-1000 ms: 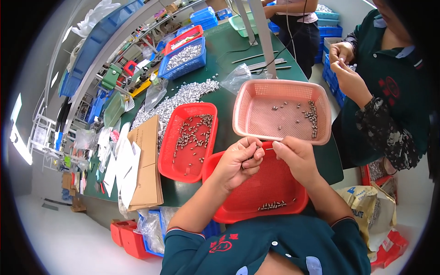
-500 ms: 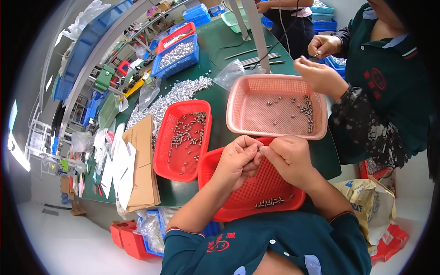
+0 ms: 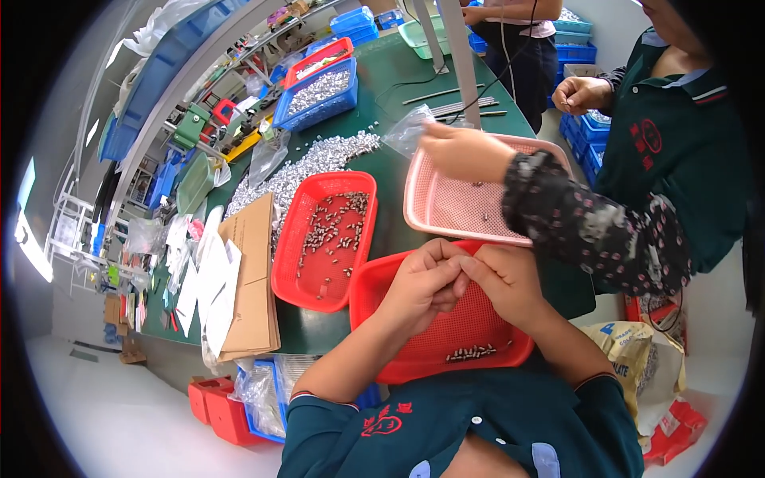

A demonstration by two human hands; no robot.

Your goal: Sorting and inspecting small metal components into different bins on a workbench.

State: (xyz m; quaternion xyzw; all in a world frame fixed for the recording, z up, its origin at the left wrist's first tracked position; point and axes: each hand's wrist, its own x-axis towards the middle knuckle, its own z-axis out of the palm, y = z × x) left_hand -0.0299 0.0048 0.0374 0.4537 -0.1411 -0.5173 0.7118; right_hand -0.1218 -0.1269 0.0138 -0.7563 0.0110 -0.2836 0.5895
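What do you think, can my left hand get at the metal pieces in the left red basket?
Probably yes: that red basket sits just left of your left hand, with nothing covering the metal pieces, though that hand is against your right hand.

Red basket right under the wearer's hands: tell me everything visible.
The red basket looks like plastic, with rounded corners and a perforated floor. It sits open side up below the left hand and right hand, which hide part of its far side. Small metallic parts lie along its near edge. Its left side meets or nearly meets another red basket; contact is unclear, as is what supports it.
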